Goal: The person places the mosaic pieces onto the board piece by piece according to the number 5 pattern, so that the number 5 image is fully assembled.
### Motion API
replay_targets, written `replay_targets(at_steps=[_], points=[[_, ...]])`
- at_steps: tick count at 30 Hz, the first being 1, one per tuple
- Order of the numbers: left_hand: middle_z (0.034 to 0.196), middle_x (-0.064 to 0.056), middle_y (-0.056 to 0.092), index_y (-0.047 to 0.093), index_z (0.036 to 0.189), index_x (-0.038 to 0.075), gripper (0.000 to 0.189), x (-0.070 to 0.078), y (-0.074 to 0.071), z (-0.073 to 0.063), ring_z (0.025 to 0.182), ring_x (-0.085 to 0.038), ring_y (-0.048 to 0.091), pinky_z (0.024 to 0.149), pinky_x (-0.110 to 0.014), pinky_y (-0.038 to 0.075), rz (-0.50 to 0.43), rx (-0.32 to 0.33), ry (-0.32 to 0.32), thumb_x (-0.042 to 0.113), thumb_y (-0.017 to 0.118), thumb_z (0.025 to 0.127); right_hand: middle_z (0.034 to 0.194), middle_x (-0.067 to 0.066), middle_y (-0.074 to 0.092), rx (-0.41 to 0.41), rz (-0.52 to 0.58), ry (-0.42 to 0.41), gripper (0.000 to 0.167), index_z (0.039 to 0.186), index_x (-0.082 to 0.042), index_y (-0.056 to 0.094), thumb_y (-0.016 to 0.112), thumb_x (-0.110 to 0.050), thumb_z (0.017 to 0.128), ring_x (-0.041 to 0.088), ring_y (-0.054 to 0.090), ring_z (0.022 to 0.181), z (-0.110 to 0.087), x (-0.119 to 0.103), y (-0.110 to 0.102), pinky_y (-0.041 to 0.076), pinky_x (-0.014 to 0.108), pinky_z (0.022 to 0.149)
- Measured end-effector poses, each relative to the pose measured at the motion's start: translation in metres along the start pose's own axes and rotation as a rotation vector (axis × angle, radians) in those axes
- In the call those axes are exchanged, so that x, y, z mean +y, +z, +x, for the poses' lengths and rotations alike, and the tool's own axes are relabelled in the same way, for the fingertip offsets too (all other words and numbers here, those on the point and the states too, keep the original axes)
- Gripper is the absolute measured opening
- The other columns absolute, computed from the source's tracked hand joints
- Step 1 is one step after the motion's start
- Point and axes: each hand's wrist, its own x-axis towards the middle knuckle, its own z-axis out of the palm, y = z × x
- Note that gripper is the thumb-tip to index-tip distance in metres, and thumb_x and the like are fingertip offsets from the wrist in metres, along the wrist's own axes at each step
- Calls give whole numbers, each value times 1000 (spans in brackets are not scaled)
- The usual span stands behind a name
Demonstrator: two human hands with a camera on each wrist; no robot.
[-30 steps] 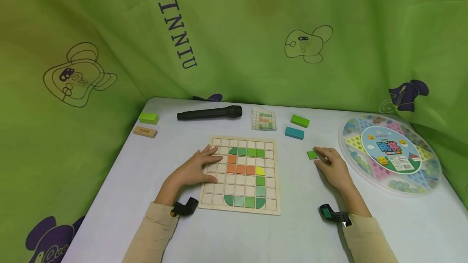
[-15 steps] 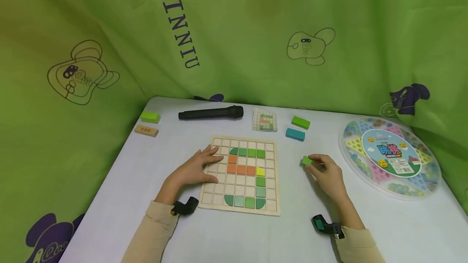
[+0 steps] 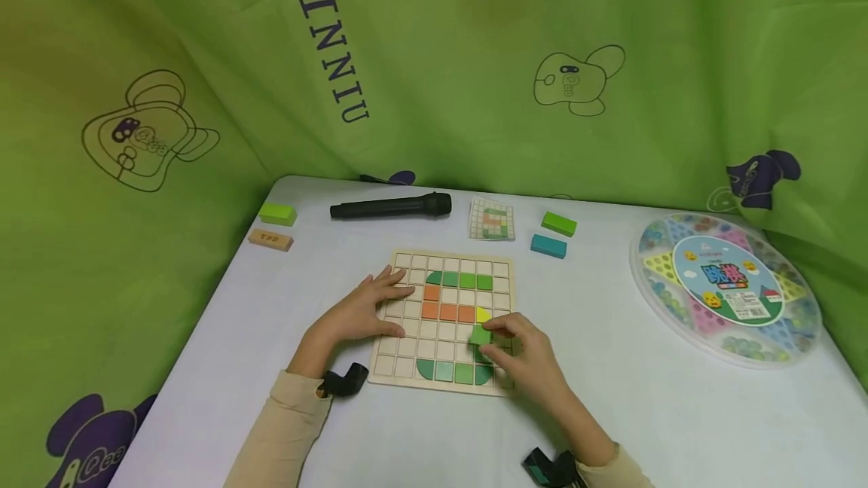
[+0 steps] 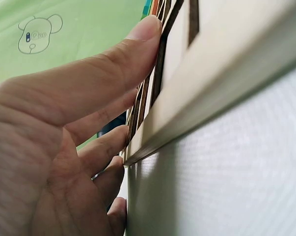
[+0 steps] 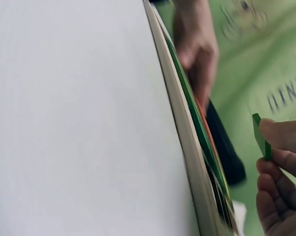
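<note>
A square wooden grid board (image 3: 437,351) lies on the table, bearing green, orange and yellow tiles in its cells. With thumb and fingers spread, my left hand (image 3: 359,312) rests on the board's left edge; in the left wrist view the thumb (image 4: 103,71) touches the rim. Between thumb and fingertips, my right hand (image 3: 534,360) pinches a green square tile (image 3: 481,335). It holds this tile over the right part of the grid, just below a yellow tile (image 3: 484,315). From the right wrist, the pinched tile (image 5: 261,138) is seen tilted and apart from the board.
Behind the board are a black microphone (image 3: 390,207) and a pattern card (image 3: 491,219). Green (image 3: 559,224) and blue (image 3: 548,245) blocks lie right of the card. A light green block (image 3: 277,215) and a wooden block (image 3: 271,239) sit far left. A round game box (image 3: 725,288) is at right.
My right hand has picked the green tile up from the table at the right and carried it left, over the board. The left hand has stayed in place.
</note>
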Motion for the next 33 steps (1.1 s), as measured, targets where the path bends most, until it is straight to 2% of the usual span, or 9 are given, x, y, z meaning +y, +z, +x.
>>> replay_targets(at_steps=[5,11,15,27,33], points=[[156,-10,25,51,138,14,76,-1,0,2,147,-31,10,119,-53,7,-3,-1,11,39,80,71,97,-8,64,-114,29,-31,27,100,-16,68,80,-18,76,12,62,90,8,-19,27,54,29,80],[156,-11,26,51,138,14,77,-2,3,4,147,-32,11,118,-54,8,-1,-3,30,42,79,71,98,-5,64,-229,-45,-38,21,100,-14,71,76,-17,79,10,57,90,19,-30,48,50,27,79],[156,-11,26,51,138,14,77,-2,4,5,147,-32,11,118,-55,8,5,-7,31,42,79,72,95,-3,64,-255,-109,-54,20,98,-12,70,76,-16,79,11,54,87,22,-31,56,48,26,75],[156,-11,26,52,137,14,76,-2,0,2,147,-31,11,118,-54,9,3,-1,21,39,80,71,91,-2,59,-300,-116,-38,21,96,-11,68,77,-16,78,13,48,84,27,-32,62,42,26,73],[156,-11,26,51,138,14,76,-3,3,1,147,-31,11,118,-54,8,-3,7,21,39,80,72,104,-3,61,-318,-45,-17,26,107,-11,66,72,-20,84,13,54,96,26,-29,47,48,31,84]])
